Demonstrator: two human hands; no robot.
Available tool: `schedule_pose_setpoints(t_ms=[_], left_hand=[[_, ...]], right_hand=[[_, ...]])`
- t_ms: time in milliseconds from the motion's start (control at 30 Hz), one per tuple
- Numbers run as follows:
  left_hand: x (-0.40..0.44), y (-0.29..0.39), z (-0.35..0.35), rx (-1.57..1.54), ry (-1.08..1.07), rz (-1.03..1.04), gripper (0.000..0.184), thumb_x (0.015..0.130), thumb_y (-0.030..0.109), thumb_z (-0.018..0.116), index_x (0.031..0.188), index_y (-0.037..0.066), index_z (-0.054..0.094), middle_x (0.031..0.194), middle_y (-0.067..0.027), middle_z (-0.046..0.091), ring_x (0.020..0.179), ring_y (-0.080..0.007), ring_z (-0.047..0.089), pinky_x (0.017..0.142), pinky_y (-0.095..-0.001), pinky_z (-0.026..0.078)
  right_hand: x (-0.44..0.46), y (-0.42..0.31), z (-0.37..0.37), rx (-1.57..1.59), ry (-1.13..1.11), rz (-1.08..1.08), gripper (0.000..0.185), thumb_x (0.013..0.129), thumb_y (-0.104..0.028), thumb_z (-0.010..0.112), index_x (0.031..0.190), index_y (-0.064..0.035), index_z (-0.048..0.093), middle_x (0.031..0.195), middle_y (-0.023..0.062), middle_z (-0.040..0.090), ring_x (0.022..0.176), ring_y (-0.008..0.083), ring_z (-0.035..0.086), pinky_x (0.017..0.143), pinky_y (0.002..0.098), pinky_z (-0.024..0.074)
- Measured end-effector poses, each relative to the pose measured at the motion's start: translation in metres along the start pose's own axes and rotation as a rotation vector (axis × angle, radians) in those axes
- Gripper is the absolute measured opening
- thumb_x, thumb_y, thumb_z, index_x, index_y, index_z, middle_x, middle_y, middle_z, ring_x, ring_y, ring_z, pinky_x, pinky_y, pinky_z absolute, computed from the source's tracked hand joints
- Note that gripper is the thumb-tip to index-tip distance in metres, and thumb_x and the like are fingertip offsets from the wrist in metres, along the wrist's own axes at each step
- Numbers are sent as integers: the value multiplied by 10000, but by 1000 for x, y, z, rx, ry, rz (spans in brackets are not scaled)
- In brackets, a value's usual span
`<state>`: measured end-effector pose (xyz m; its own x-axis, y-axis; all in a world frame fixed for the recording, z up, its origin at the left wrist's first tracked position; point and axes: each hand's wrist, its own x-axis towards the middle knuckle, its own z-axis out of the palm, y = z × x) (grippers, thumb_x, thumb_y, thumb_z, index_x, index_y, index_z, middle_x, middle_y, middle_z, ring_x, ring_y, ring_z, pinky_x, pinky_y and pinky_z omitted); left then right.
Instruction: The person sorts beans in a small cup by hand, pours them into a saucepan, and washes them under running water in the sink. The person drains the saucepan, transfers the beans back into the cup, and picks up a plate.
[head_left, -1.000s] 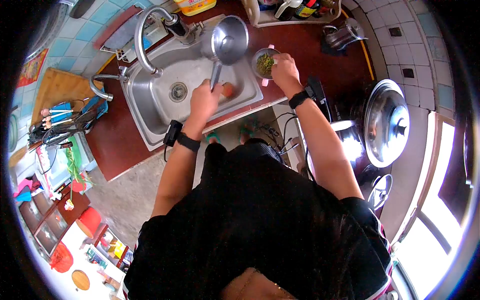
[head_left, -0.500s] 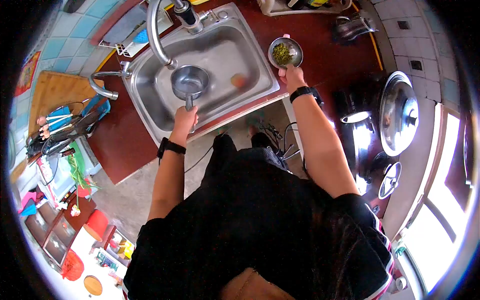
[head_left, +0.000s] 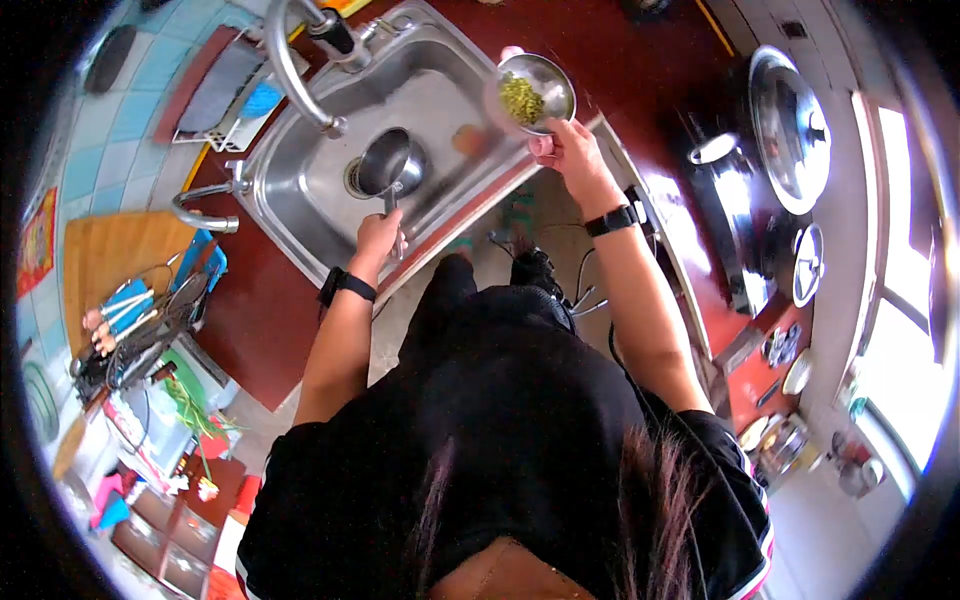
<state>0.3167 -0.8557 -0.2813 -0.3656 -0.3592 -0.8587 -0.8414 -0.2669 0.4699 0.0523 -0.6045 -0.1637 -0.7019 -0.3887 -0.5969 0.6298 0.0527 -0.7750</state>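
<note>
My left hand is closed round the straight handle of a round metal dipper, held over the sink beside the drain. Its inside looks shiny; I cannot tell whether it holds water. At the sink's right edge, my right hand grips the near side of a small metal bowl with pink handles. The bowl is tilted slightly, and small green pieces, perhaps beans, are gathered at its left side. A blurred orange-brown spot shows on the sink's right side.
A curved faucet arches over the sink, and a second tap stands at its left. A cutting board leans at the left wall. Right of me are a large metal lid and a dark stove.
The bowl in my right hand has moved left from over the counter to the sink's edge. The dipper has shifted slightly right, uncovering part of the drain. My view has turned a little.
</note>
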Motion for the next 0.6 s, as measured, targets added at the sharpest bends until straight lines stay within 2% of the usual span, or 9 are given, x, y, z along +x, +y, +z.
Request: schedule_pose_setpoints(t_ms=[100,233,267,333,400,467,533,567,600], left_hand=[[-7,11,7,704,1,119,526,959,469,519,938,-26,697,869,-212,732,928,-410,696,834,-494,540],[-19,22,29,1116,186,181,601,937,549,539,1068,-18,691,1071,-225,713,1041,-396,674,882,-506,525],[-26,29,35,1137,275,299,523,947,503,559,1099,20,686,1072,-198,719,1021,-389,680,872,-496,523],[-58,64,53,847,293,626,362,975,388,583,1062,58,701,1062,-172,721,999,-360,691,840,-456,533],[-107,101,78,493,239,943,174,974,214,620,1040,80,709,1023,-139,718,937,-326,700,787,-400,541],[-165,134,112,318,141,1195,107,929,87,664,1020,70,717,978,-124,703,883,-308,698,742,-360,543],[-237,155,150,508,69,1409,123,909,54,682,1023,49,730,986,-62,702,864,-190,685,794,-306,530],[-255,150,169,623,37,1441,115,893,62,706,1004,46,733,996,-72,672,916,-212,673,825,-314,525],[-267,145,189,770,40,1611,134,848,71,740,982,59,741,1005,-68,643,940,-233,634,850,-336,513]], right_hand=[[-50,-2,-4,30,16,7,244,992,-245,554,1114,-43,616,848,4,647,724,98,602,696,263,510],[-107,9,-25,87,33,-49,302,974,-239,594,1195,-34,619,899,1,660,727,86,598,685,239,496],[-123,9,-30,97,44,-63,311,973,-237,596,1204,-31,618,906,1,660,725,85,591,684,236,490],[-147,15,-45,60,85,-88,355,967,-242,605,1251,-27,598,985,8,653,761,77,572,657,229,455],[-173,24,-61,21,135,-127,374,965,-248,608,1267,-28,587,1021,11,649,784,77,564,652,227,442],[-197,36,-79,61,156,-139,404,961,-257,617,1289,-27,562,1057,17,642,810,77,552,663,230,440],[-224,50,-97,108,179,-144,411,959,-260,621,1291,-27,556,1070,18,639,822,76,551,670,236,447],[-237,60,-108,126,186,-134,414,958,-261,624,1291,-26,552,1077,24,638,834,78,553,675,238,452],[-250,69,-120,147,193,-126,417,957,-263,628,1290,-24,549,1085,30,638,845,79,554,680,240,456]])
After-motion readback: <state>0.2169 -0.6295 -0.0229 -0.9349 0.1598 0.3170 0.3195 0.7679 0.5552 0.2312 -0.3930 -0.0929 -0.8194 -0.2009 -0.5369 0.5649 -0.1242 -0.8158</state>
